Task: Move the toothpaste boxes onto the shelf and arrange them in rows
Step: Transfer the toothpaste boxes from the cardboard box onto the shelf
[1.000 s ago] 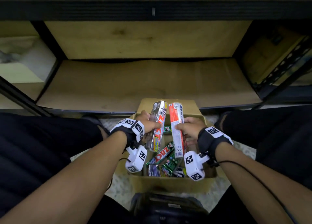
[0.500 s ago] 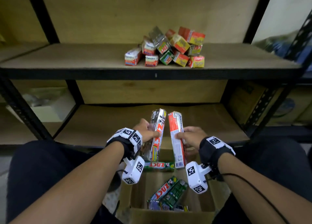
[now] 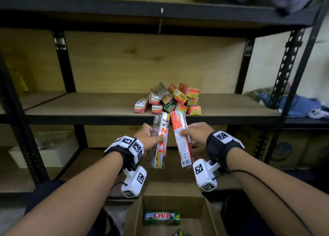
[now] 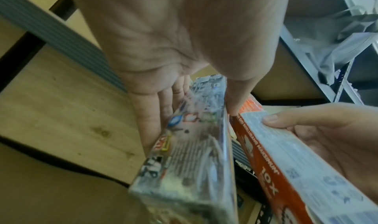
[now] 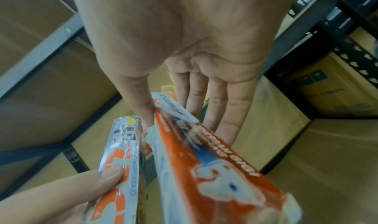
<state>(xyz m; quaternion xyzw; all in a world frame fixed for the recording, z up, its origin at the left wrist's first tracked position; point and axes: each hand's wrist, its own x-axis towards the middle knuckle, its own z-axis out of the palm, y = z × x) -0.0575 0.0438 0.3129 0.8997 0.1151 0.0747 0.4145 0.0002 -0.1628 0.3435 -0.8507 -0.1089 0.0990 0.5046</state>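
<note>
A loose heap of toothpaste boxes [image 3: 169,100], glossy red, yellow and green cartons lying at all angles, sat on the wooden shelf [image 3: 89,107], between the hands and the plywood back panel [image 3: 142,63]. Just in front of the shelf's dark metal edge, the left hand [image 3: 148,137] gripped a shiny silver box [image 3: 160,139], thumb on one face and fingers [image 4: 151,122] lying straight along the other. Beside it, the right hand [image 3: 197,134] pinched an orange-and-white box [image 3: 181,137] between thumb and straight fingers [image 5: 223,107]. The two long, rectangular cartons tilted together, tops nearly touching. Below the shelf an open cardboard carton [image 3: 204,210] held a green box [image 3: 162,218]. Crumpled cloth [image 3: 302,105] lay right of the shelf.
</note>
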